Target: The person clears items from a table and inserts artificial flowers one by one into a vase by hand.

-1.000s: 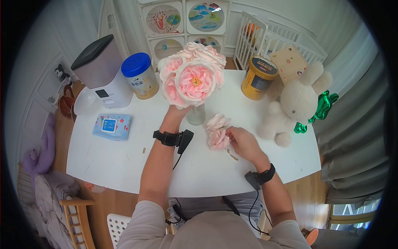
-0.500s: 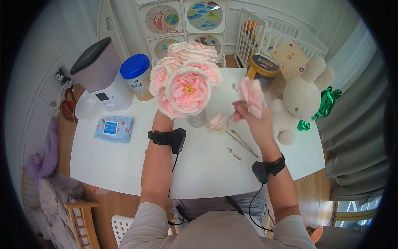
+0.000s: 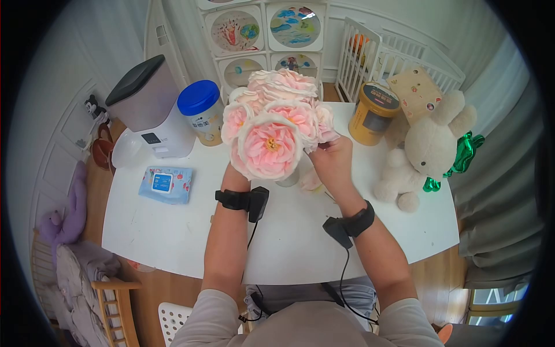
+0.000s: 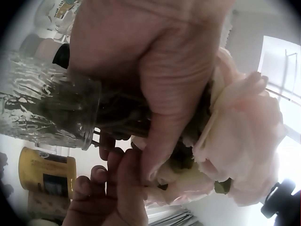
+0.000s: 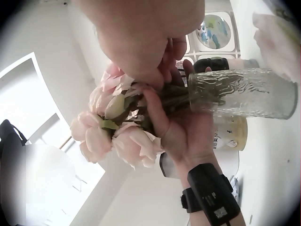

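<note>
A bunch of pink artificial roses [image 3: 269, 141] stands over a ribbed clear glass vase [image 5: 254, 94], its lower stems inside the glass. My left hand [image 5: 183, 134] is wrapped round the stems [image 5: 175, 100] just above the vase rim, largely hidden under the blooms in the head view. At the bunch's right side, my right hand [image 3: 335, 165] pinches the stem of one more pink rose [image 3: 325, 124], its bloom against the others. In the left wrist view, the right fingers [image 4: 127, 181] are close beside the left thumb. Another pale rose [image 3: 310, 180] lies on the table beside the vase.
On the white table [image 3: 277, 248], a wipes pack [image 3: 166, 184], a blue-lidded canister [image 3: 201, 113] and a white dispenser [image 3: 153, 110] stand left. A yellow tub [image 3: 373, 114] and a plush rabbit [image 3: 425, 144] are at the right.
My right hand has picked a rose up from the table, raised it, and brought it left to the bunch. My left hand stays at the stems while the blooms tilt and shift slightly.
</note>
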Tool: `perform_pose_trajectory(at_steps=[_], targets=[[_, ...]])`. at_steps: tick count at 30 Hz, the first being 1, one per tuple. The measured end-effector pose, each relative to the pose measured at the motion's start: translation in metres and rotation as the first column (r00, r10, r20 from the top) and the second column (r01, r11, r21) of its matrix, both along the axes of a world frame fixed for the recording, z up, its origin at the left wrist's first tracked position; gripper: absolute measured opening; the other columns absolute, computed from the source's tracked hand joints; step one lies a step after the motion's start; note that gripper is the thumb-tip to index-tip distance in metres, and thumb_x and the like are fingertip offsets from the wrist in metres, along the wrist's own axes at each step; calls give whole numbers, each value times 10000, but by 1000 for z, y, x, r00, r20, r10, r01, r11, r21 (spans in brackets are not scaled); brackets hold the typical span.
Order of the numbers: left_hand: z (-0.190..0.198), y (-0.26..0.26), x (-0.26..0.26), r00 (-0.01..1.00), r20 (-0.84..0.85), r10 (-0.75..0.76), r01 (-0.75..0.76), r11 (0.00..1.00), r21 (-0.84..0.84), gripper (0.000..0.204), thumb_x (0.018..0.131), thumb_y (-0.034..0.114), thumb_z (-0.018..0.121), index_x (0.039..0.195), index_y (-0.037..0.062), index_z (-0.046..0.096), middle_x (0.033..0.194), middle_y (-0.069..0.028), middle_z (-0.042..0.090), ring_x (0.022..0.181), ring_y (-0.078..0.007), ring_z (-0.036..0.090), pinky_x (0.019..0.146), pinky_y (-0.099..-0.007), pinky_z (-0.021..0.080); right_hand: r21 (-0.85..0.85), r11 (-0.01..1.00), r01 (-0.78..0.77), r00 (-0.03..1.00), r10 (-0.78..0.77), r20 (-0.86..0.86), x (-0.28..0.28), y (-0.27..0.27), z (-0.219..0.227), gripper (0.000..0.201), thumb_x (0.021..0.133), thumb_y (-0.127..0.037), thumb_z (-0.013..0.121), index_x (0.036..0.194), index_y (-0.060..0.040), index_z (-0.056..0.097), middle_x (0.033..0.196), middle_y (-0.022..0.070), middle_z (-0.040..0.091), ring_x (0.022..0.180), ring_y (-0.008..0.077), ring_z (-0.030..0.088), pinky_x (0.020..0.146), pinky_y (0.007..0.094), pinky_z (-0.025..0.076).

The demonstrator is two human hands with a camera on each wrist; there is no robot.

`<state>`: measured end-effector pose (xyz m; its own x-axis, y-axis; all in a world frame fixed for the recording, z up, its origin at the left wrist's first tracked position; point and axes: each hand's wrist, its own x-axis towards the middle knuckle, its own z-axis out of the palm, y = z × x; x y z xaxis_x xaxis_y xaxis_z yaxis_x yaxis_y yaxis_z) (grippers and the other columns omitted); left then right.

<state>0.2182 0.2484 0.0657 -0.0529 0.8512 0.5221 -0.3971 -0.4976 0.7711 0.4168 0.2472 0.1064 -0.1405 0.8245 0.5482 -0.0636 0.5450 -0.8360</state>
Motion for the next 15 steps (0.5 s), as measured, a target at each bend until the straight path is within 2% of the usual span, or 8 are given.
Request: perform_pose_trajectory(at_steps=[2,4,8,10,11,13,14,15], targets=[[-3,-14,-4,999,44,-23,23,1000,-6,546,970,132,663,1473,59,465,1434,-107,560,1330,-255,531,1175,-388,397,0,999,35,999,-35,28,-2,2,2,191,872,4,723,1060,25,739,943,55,764,817,128,719,748,288,547],[-2,-20,-4,995,87,-51,52,999,-9,545,972,130,660,1475,59,463,1433,-107,562,1329,-255,533,1175,-388,398,238,971,16,986,-56,160,-3,6,2,190,865,18,708,1051,-2,744,981,81,743,787,161,724,736,299,547],[1,-22,0,978,173,-121,125,992,-14,544,975,128,654,1477,57,460,1430,-107,564,1327,-255,535,1177,-388,398,294,955,21,975,-85,205,3,9,3,199,854,48,693,1039,-7,739,1014,104,721,782,192,728,714,307,551],[-3,-27,4,963,220,-154,165,986,-32,543,976,127,652,1479,56,459,1428,-107,566,1326,-255,537,1177,-388,399,-198,975,-96,985,122,124,17,-1,10,190,840,58,705,1022,8,726,963,120,713,758,181,711,679,304,550],[-5,-31,5,954,245,-172,187,982,-40,543,977,127,650,1479,56,458,1428,-107,566,1326,-255,537,1178,-388,399,-206,974,-90,985,118,126,28,-4,9,190,840,58,705,1022,8,726,963,120,713,758,181,711,679,304,550],[-2,-19,6,931,302,-205,231,972,-53,542,979,126,647,1481,55,456,1426,-107,568,1325,-255,539,1179,-387,399,-143,990,-3,940,51,337,58,-9,5,168,844,40,723,1009,10,719,922,107,702,729,167,692,649,286,542],[9,12,13,918,329,-220,251,966,-54,542,979,125,646,1481,55,455,1426,-107,568,1325,-255,539,1179,-387,399,-146,989,2,938,48,343,72,-12,0,168,844,40,723,1009,10,719,922,107,702,729,167,692,649,286,542],[-7,-31,4,906,353,-235,270,961,-52,541,980,125,644,1482,55,455,1425,-107,569,1324,-255,540,1179,-387,399,-68,997,44,903,-11,430,84,-14,-7,157,849,24,731,1004,6,719,904,101,700,718,163,684,639,284,540]])
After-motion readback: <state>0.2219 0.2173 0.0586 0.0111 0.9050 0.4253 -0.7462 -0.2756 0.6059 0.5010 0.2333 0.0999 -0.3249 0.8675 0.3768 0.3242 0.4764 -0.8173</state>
